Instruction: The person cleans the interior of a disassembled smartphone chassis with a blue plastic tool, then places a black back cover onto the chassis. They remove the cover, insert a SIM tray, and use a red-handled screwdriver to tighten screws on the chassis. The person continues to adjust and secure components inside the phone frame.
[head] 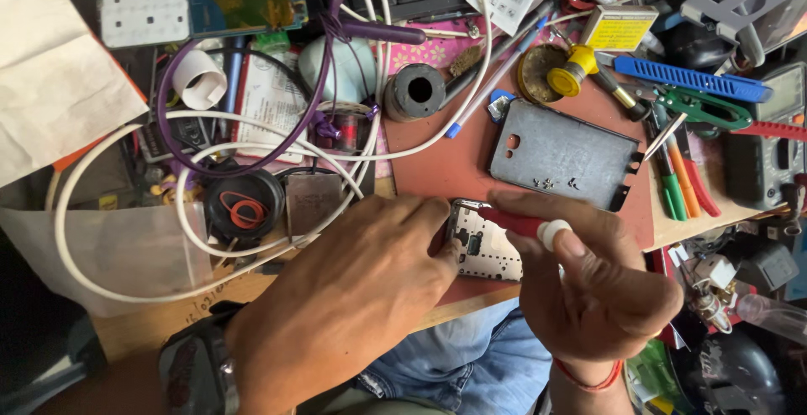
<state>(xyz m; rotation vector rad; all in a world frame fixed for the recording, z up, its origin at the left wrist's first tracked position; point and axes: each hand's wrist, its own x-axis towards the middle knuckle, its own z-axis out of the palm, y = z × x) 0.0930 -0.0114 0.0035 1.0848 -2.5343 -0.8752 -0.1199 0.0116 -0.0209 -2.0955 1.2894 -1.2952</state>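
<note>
- The left hand (361, 285) lies palm down on the near edge of the desk. Its fingers are curled, and the fingertips press on the left side of an opened phone (486, 247) to keep it in place.
- The opened phone lies flat on a red mat (445, 167), right between the two hands. Its silver insides face up.
- The right hand (593, 285) is closed around a small screwdriver (525, 226). The screwdriver has a red handle and a white cap. It lies across the top of the phone, and its tip points left, at the phone's top left corner.
- A red string (588, 377) is tied around the right wrist. A watch (197, 369) is on the left wrist.
- A grey back cover (563, 150) lies on the mat just behind the phone. A few tiny screws (555, 184) sit on it.
- To the right of the cover lie green, orange and red tools (685, 184) side by side, near a blue comb-like tool (693, 79).
- To the left, white cables (126, 213) loop over the desk, with a purple cable (324, 87) over them.
- A black round thing (245, 205) with an orange band sits inside the loops.
</note>
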